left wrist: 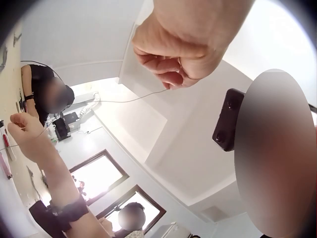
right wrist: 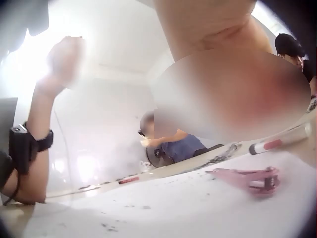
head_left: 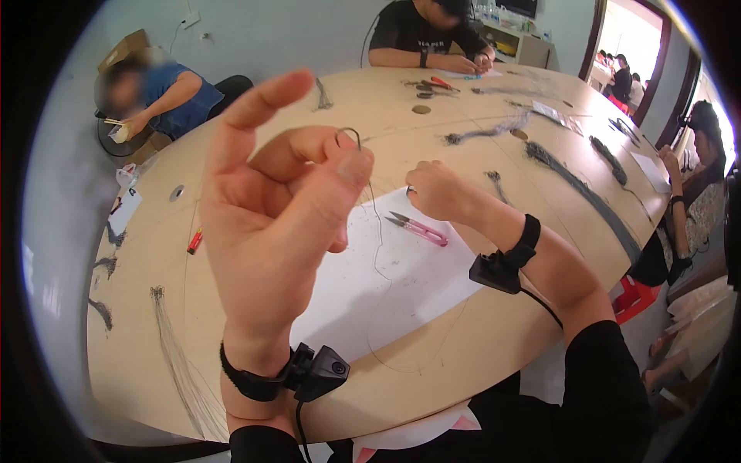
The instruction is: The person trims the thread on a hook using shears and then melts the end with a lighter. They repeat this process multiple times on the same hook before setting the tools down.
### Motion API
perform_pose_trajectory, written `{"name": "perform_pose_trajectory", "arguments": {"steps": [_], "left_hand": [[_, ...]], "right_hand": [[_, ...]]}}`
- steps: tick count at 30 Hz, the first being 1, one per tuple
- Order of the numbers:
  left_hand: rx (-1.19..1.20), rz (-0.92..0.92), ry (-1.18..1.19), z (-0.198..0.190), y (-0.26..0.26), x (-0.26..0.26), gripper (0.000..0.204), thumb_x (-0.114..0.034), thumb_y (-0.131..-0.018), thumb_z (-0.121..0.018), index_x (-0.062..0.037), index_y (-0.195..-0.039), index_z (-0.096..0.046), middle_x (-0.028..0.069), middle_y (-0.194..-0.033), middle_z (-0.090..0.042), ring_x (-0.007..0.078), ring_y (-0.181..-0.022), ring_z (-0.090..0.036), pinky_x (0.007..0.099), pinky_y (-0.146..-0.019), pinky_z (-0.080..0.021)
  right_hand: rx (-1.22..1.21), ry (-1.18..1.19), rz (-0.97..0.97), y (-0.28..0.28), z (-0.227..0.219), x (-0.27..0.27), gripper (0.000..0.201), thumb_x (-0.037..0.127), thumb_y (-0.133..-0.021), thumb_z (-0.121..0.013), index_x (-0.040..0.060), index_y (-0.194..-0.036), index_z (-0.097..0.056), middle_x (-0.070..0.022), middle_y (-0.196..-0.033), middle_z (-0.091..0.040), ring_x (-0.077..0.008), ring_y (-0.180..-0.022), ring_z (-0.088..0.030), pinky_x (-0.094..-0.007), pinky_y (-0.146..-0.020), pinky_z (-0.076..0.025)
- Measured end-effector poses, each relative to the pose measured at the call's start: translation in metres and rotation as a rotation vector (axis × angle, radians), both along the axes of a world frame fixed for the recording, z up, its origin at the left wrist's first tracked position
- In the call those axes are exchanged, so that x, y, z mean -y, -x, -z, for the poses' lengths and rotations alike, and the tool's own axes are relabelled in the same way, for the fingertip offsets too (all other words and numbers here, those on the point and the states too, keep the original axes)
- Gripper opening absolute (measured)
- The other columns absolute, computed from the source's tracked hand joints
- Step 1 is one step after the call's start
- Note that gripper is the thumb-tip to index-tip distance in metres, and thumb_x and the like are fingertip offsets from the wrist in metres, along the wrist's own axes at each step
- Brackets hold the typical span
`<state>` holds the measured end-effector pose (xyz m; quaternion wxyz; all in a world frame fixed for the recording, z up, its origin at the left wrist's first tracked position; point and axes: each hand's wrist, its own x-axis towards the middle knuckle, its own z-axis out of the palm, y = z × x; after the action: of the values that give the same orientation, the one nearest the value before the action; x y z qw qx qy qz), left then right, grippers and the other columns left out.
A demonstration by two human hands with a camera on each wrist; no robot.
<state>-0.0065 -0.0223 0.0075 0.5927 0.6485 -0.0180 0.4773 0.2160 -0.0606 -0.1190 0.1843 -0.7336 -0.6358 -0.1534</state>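
My left hand is raised in front of the camera and pinches a thin dark cord between thumb and index finger, its end curving over the fingertips. From there the cord hangs slack in front of a white sheet of paper and loops low. My right hand is over the paper's far edge, fingers curled; I cannot tell whether it grips the cord. In the left wrist view the cord runs toward the right hand. Pink thread snips lie on the paper, near the right hand.
Grey cord bundles lie about the round table, with long loose strands at the left. A red marker lies left of the paper. Pliers are at the far side. Other people sit around the table.
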Motion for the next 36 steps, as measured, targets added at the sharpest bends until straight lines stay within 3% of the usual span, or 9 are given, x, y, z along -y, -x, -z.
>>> {"name": "perform_pose_trajectory", "arguments": {"steps": [3,10,12,16,19,21,30,34,36], "left_hand": [[0.006,0.027,0.028,-0.002,0.001,0.001,0.041,0.000,-0.073,-0.054,-0.0005,-0.111,-0.038,0.0041,-0.071,-0.054,-0.0010,-0.041,-0.033,0.0114,-0.034,-0.023],[0.024,0.064,0.065,-0.006,0.007,0.002,0.041,0.001,-0.072,-0.055,0.0000,-0.110,-0.038,0.0057,-0.071,-0.054,-0.0005,-0.041,-0.035,0.0111,-0.035,-0.026],[0.019,0.116,0.081,-0.009,0.012,0.000,0.042,0.002,-0.071,-0.056,0.0016,-0.109,-0.037,0.0054,-0.071,-0.055,0.0012,-0.047,-0.041,0.0123,-0.037,-0.031],[0.010,0.183,0.111,-0.009,0.012,-0.001,0.043,0.002,-0.070,-0.056,0.0030,-0.107,-0.035,0.0050,-0.072,-0.055,0.0033,-0.053,-0.048,0.0136,-0.039,-0.036],[-0.003,0.165,0.094,-0.009,0.012,-0.001,0.043,0.002,-0.071,-0.056,0.0029,-0.108,-0.035,0.0051,-0.072,-0.055,0.0037,-0.053,-0.048,0.0138,-0.040,-0.036],[-0.001,0.177,0.088,-0.008,0.011,-0.001,0.042,0.002,-0.071,-0.056,0.0028,-0.108,-0.035,0.0052,-0.072,-0.055,0.0037,-0.053,-0.049,0.0139,-0.040,-0.036],[-0.004,0.157,0.085,-0.007,0.009,0.000,0.042,0.002,-0.072,-0.054,0.0023,-0.109,-0.034,0.0057,-0.073,-0.056,0.0035,-0.053,-0.048,0.0139,-0.039,-0.035],[0.028,0.137,0.098,-0.006,0.008,0.001,0.042,0.002,-0.072,-0.054,0.0017,-0.109,-0.034,0.0067,-0.075,-0.056,0.0031,-0.052,-0.048,0.0134,-0.039,-0.034],[0.034,0.147,0.107,-0.007,0.009,0.000,0.042,0.003,-0.072,-0.054,0.0016,-0.109,-0.034,0.0070,-0.075,-0.056,0.0031,-0.052,-0.048,0.0134,-0.038,-0.034]], "right_hand": [[0.095,0.242,0.150,-0.012,0.010,-0.003,0.014,0.007,-0.065,-0.045,-0.0022,-0.065,-0.056,-0.0193,-0.066,-0.056,-0.0325,-0.067,-0.055,-0.0381,-0.062,-0.044],[0.022,0.335,0.124,-0.005,-0.006,-0.005,0.018,0.004,-0.065,-0.043,-0.0022,-0.075,-0.056,-0.0185,-0.071,-0.055,-0.0308,-0.069,-0.054,-0.0381,-0.063,-0.044],[-0.132,-0.152,0.056,0.004,-0.028,-0.012,0.016,0.007,-0.067,-0.044,-0.0030,-0.076,-0.054,-0.0156,-0.065,-0.054,-0.0260,-0.059,-0.053,-0.0352,-0.057,-0.042],[-1.176,-0.309,-0.270,0.072,-0.127,0.028,0.017,0.015,-0.073,-0.053,0.0001,-0.081,-0.055,-0.0008,-0.063,-0.050,-0.0052,-0.051,-0.041,-0.0185,-0.046,-0.034],[-1.232,-0.415,-0.472,0.099,-0.148,0.050,0.017,0.013,-0.074,-0.056,0.0018,-0.086,-0.056,0.0026,-0.064,-0.050,-0.0012,-0.051,-0.040,-0.0144,-0.044,-0.032],[-1.025,-0.529,-0.603,0.107,-0.149,0.052,0.018,0.010,-0.073,-0.058,0.0014,-0.088,-0.056,0.0036,-0.063,-0.049,-0.0008,-0.051,-0.040,-0.0141,-0.044,-0.032],[-0.753,-0.571,-0.681,0.106,-0.135,0.041,0.009,0.009,-0.072,-0.058,0.0028,-0.071,-0.052,0.0040,-0.058,-0.046,-0.0007,-0.052,-0.040,-0.0144,-0.046,-0.033],[-0.749,-0.648,-0.632,0.107,-0.133,0.044,0.012,0.012,-0.073,-0.059,0.0024,-0.075,-0.051,0.0033,-0.059,-0.046,-0.0013,-0.052,-0.041,-0.0150,-0.045,-0.035],[-1.058,-0.612,-0.750,0.110,-0.133,0.045,0.016,0.016,-0.076,-0.058,0.0021,-0.080,-0.049,0.0030,-0.057,-0.044,-0.0024,-0.051,-0.042,-0.0166,-0.046,-0.038]]}}
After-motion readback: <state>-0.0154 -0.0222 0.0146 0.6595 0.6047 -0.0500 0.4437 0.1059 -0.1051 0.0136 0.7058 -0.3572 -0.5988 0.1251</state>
